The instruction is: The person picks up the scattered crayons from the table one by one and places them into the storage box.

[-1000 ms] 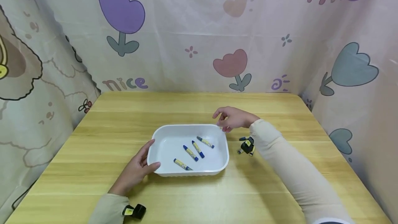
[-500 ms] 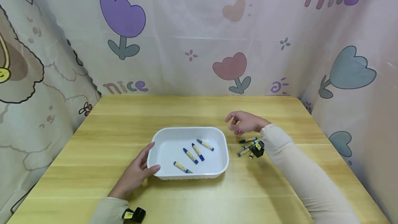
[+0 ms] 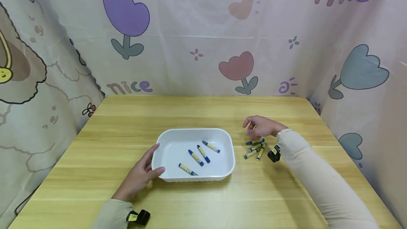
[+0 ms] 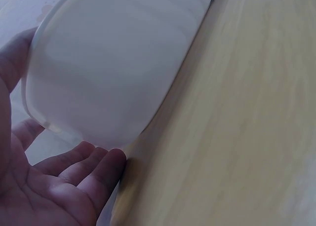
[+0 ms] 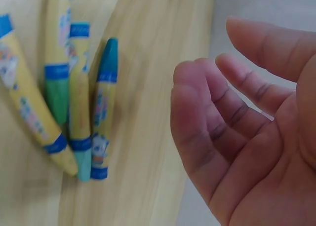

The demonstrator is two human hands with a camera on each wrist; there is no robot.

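Note:
My left hand [image 3: 139, 174] grips the left end of a white plastic tray [image 3: 230, 144], thumb at the near corner and fingers along the outer side. In the left wrist view the fingertips [image 4: 114, 159] touch the tray's end wall [image 4: 98, 88]. Several blue-banded yellow crayons [image 3: 195, 157] lie spread inside the tray. To its right, several more crayons [image 3: 260, 153] lie close together on the table, with green, yellow and teal tips in the right wrist view. My right hand [image 3: 262, 125] hovers just beyond this group, loosely bent and holding nothing. A teal crayon [image 5: 104, 107] lies nearest its fingers.
The wooden table [image 3: 190, 204] has patterned cloth [image 3: 178, 45] hanging behind it and at both sides. Black wrist cameras [image 3: 274, 153] sit on both wrists; the right one is beside the loose crayons.
My right hand has moved right, from the tray's far right corner to above the loose crayons, uncovering more of them. My left hand and the crayons in the tray stay put.

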